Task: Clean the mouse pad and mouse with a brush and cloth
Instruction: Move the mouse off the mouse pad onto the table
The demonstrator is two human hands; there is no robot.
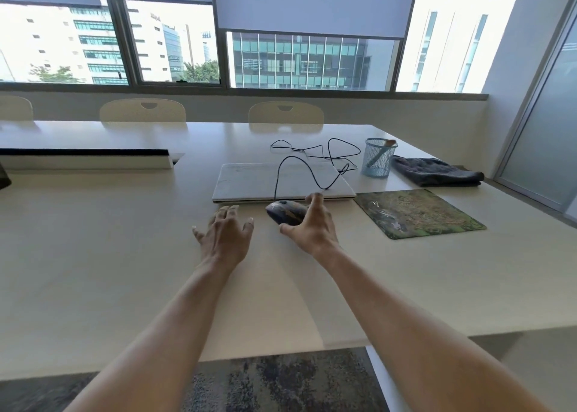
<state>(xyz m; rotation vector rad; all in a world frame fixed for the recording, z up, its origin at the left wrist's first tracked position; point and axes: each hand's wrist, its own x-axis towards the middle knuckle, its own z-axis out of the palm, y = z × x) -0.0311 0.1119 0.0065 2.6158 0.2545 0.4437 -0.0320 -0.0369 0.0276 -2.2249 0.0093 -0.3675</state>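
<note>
Mouse [285, 213] sat off the pad [420, 213]; your right grip [312, 224] cupped it, fingers spread, apparently clearing the pad for cleaning; left grip [224, 233] lay splayed, empty.

One mouse [286, 213], one pad [420, 213], one cloth [435, 171], three chairs [142, 110].

A closed laptop [282, 182] lies on the table [93, 240], near a blue mesh pen holder [377, 159].
</note>
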